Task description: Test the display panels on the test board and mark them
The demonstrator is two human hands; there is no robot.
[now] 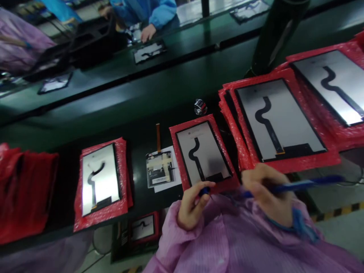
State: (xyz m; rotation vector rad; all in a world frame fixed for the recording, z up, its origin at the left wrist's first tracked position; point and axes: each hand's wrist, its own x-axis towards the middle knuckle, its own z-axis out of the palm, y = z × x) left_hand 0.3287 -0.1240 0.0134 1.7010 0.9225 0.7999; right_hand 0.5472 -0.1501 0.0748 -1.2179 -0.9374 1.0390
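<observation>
Left hand: the left hand pinches a small dark blue piece between thumb and fingers, at the near edge of the middle panel; whether it touches the panel, I cannot tell.
Right hand: the right hand has its fingers closed around a blue pen, which points out to the right; hand and pen are blurred.
Middle panel: the middle panel lies on a red wrap, directly before the person, with a dark wavy ribbon on its back.
Right stack: a larger-looking panel lies on several red sheets; beyond it, farther right, is another panel.
Left of the middle: a device with an orange strip rests partly over a white paper.
Farther left: one more panel on red sheets, then a red pile.
Far side: a silver item sits behind the middle panel; across the bench, a co-worker's hand is near a panel.
</observation>
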